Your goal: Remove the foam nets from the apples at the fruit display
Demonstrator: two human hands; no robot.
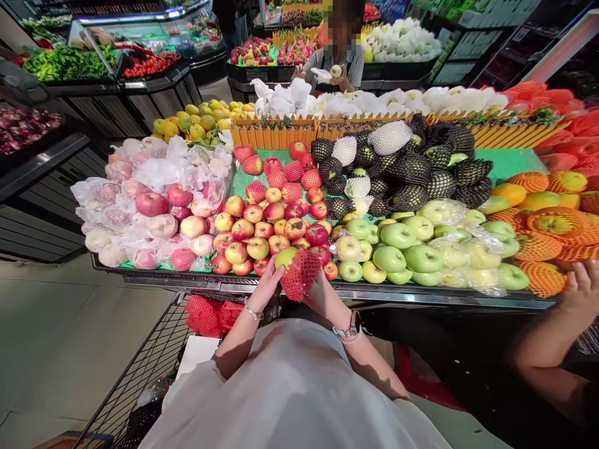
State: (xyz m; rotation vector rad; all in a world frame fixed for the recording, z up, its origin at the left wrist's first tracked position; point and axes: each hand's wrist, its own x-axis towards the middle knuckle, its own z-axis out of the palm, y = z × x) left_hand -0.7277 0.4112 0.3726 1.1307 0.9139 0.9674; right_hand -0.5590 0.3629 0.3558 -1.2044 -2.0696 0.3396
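A yellow-green apple (285,257) is between the fingers of my left hand (267,284), just in front of the fruit display. A red foam net sleeve (302,275) partly covers the apple on its right side. My right hand (322,292) is at the sleeve, its fingers largely hidden behind the netting. Directly beyond both hands lies a pile of red-yellow apples (257,248), and behind it several apples in red nets (292,171). Green apples (397,236) lie to the right of my hands.
Bagged apples (152,204) fill the left side, black-netted fruit (412,168) the back right. A cart (154,346) with red nets (210,315) stands at lower left. Another person's hand (583,284) is at the right edge; a person (346,65) stands behind the display.
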